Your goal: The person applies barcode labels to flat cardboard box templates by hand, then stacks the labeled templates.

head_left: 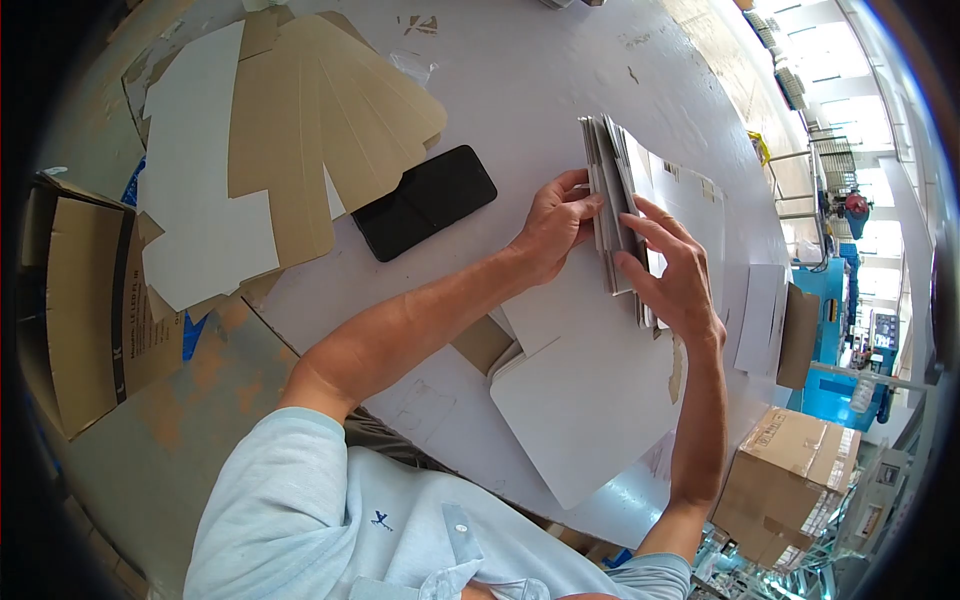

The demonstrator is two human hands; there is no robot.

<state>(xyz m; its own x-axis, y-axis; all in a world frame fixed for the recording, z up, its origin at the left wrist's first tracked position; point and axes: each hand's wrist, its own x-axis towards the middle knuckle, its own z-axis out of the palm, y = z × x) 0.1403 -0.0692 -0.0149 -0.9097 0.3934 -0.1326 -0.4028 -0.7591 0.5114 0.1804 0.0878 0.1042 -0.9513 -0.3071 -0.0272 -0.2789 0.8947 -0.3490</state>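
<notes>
A stack of flat folded cardboard pieces [612, 190], white and grey, stands on edge in front of me. My left hand [560, 222] is closed on its left side, with the thumb against the outer sheets. From the right, my right hand [672, 268] grips the stack with bent fingers and thumb on its face and edges. Under and beside the stack lie flat white cardboard sheets [590, 420], the lower one with rounded corners. A black smartphone [428, 203] lies left of my left hand, partly under brown cardboard.
Fanned brown and white cardboard blanks [285, 130] cover the table's left part. An open carton [85, 300] stands at the left below the table edge. A taped carton [785, 480] is at lower right, near blue machinery [825, 330]. Plastic scrap [412, 66] lies at the back.
</notes>
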